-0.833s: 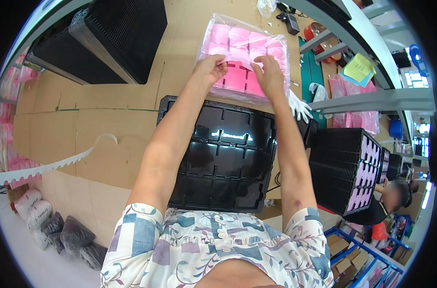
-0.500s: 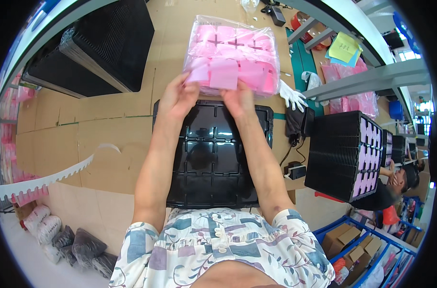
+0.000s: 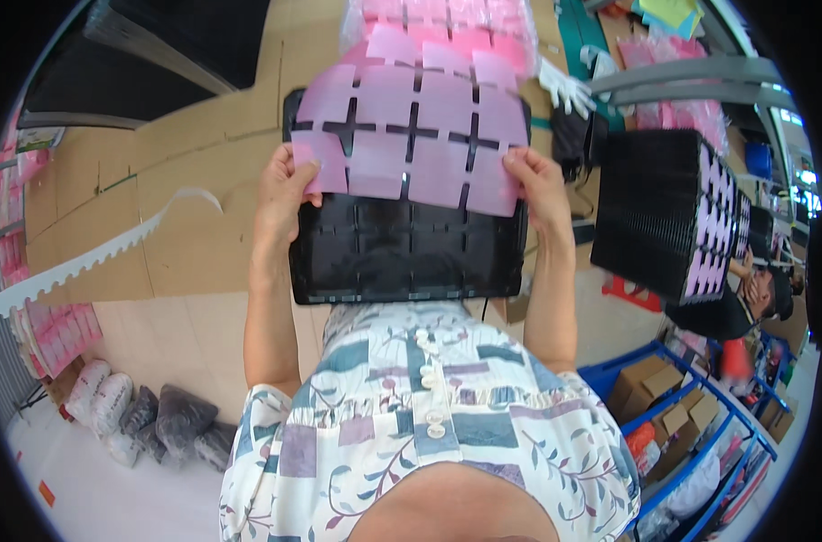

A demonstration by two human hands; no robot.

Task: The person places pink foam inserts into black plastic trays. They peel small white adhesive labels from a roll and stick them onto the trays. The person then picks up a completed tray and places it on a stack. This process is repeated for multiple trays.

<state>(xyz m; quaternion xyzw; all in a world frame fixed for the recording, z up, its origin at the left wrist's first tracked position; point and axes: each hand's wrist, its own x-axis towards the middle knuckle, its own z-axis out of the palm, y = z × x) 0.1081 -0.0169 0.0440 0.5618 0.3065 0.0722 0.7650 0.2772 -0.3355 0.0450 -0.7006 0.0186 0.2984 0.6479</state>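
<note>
A thin pink sheet with cross-shaped cutouts [image 3: 381, 154] is stretched between my two hands, over a black plastic tray [image 3: 384, 262]. My left hand [image 3: 289, 185] pinches the sheet's near left corner. The near right corner is pinched by my right hand [image 3: 539, 181]. The sheet bows a little and covers the tray's far part; the near part shows its moulded compartments. I cannot tell whether the sheet touches the tray. Beyond it lies a clear bag with more pink sheets [image 3: 510, 41], partly cut off by the upper edge.
Stacked black trays [image 3: 158, 54] stand at the far left. To the right is another black tray stack [image 3: 650, 212] with pink pieces on its face. White gloves [image 3: 564, 88] lie beyond my right hand. A white toothed strip [image 3: 94, 257] juts over the cardboard-covered table [image 3: 194, 257].
My hands have drawn one pink sheet off the bagged pile, back toward me and over the tray. They have moved farther apart. The view has tilted nearer to my body.
</note>
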